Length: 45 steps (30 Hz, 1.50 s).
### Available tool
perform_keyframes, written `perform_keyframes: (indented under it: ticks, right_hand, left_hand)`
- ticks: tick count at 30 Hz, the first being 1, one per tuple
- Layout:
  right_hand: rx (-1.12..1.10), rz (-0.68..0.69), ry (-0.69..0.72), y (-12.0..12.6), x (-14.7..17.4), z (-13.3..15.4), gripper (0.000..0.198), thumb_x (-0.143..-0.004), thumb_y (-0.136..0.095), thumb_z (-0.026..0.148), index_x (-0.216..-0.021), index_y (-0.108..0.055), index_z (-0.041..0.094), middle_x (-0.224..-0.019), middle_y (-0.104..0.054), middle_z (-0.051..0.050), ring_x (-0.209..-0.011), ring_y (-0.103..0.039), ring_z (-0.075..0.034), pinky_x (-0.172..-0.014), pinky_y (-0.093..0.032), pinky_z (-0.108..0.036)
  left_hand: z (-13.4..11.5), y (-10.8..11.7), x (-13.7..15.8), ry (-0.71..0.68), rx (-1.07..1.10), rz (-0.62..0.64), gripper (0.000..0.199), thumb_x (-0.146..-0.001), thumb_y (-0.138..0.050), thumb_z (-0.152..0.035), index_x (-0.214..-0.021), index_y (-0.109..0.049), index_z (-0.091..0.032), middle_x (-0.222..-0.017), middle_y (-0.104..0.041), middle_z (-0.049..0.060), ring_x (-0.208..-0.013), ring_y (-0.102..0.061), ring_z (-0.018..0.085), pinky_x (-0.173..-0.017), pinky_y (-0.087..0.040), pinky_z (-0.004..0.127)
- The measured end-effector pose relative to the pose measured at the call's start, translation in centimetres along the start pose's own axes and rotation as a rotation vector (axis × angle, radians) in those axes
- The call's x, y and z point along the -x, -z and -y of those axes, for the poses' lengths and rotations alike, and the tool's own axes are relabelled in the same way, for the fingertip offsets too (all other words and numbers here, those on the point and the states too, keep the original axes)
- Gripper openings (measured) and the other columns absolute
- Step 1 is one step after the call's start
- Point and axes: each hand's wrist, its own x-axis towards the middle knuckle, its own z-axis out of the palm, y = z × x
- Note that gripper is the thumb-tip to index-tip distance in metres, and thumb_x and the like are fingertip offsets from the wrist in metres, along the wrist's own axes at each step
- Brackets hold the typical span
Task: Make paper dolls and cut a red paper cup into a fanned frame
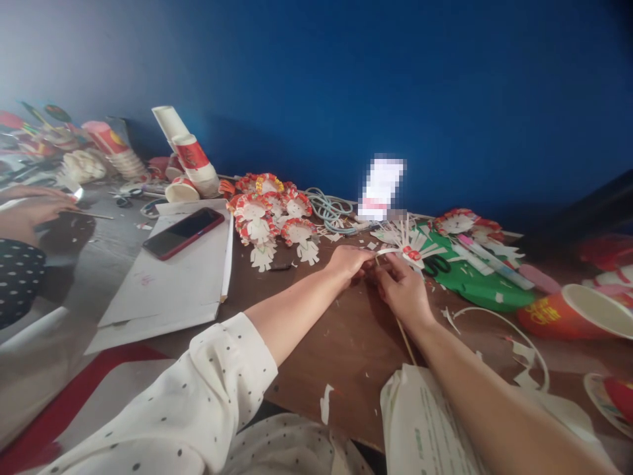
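My left hand (350,261) and my right hand (404,285) meet above the brown table, fingers closed in a pinch. A narrow white paper strip (386,251) curves between them, its near end at my left fingertips. From my right hand a thin wooden stick (406,340) slants down towards my wrist. Just beyond the right fingers is a paper cup cut into spread white strips (412,253), with a red patch in its middle; whether it joins the strip I cannot tell. Black-handled scissors (437,266) lie beside it. My fingers hide part of what they grip.
Cut paper figures with red frills (267,214) are heaped at the back. Left are a phone (184,233) on white sheets (168,290), stacked paper cups (192,158) and another person's hand (37,204). Right are green paper (465,284), a red cup (568,313) and a printed bag (425,422).
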Motion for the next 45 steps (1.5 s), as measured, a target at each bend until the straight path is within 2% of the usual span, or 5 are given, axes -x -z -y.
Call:
perform_keyframes:
  ticks: [13, 20, 28, 35, 45]
  right_hand:
    - [0.094, 0.021, 0.035, 0.10, 0.22, 0.09, 0.041, -0.084, -0.052, 0.040, -0.115, -0.065, 0.016, -0.059, -0.061, -0.001, -0.051, -0.052, -0.015, -0.057, -0.044, -0.027]
    - [0.035, 0.005, 0.049, -0.04, 0.16, 0.04, 0.038, -0.084, -0.053, 0.038, -0.113, -0.066, 0.016, -0.062, -0.059, 0.000, -0.050, -0.048, -0.012, -0.052, -0.042, -0.025]
    - [-0.150, 0.049, -0.025, -0.23, -0.01, 0.13, 0.032, -0.084, -0.055, 0.038, -0.107, -0.066, 0.019, -0.051, -0.049, 0.004, -0.043, -0.042, -0.010, -0.045, -0.035, -0.023]
    - [-0.239, 0.051, -0.095, -0.34, -0.05, 0.43, 0.040, -0.083, -0.058, 0.037, -0.117, -0.064, 0.018, -0.048, -0.048, 0.006, -0.041, -0.040, -0.009, -0.040, -0.030, -0.021]
    - [-0.201, 0.009, -0.141, -0.03, 0.06, 0.62, 0.045, -0.080, -0.056, 0.039, -0.118, -0.066, 0.015, -0.046, -0.049, 0.005, -0.040, -0.040, -0.010, -0.041, -0.033, -0.022]
  left_hand:
    - [0.31, -0.08, -0.34, -0.024, -0.016, 0.004, 0.015, -0.074, -0.064, -0.018, -0.061, -0.059, -0.012, -0.050, -0.051, -0.001, -0.043, -0.043, 0.006, -0.044, -0.031, 0.020]
    - [0.18, -0.20, -0.21, 0.003, 0.127, 0.057, 0.017, -0.076, -0.064, -0.016, -0.061, -0.057, -0.012, -0.047, -0.047, -0.003, -0.040, -0.042, 0.005, -0.042, -0.027, 0.019]
    - [-0.03, -0.20, 0.02, 0.006, 0.185, 0.041, 0.018, -0.075, -0.068, -0.017, -0.061, -0.059, -0.011, -0.046, -0.046, -0.003, -0.037, -0.038, 0.004, -0.041, -0.025, 0.019]
    - [0.00, -0.38, -0.14, 0.004, 0.207, 0.030, 0.017, -0.075, -0.069, -0.016, -0.064, -0.058, -0.011, -0.052, -0.050, -0.001, -0.042, -0.045, 0.005, -0.044, -0.030, 0.020]
    - [-0.44, 0.20, 0.12, 0.053, 0.272, 0.155, 0.015, -0.079, -0.064, -0.015, -0.067, -0.057, -0.010, -0.051, -0.050, -0.001, -0.044, -0.049, 0.006, -0.040, -0.027, 0.015]
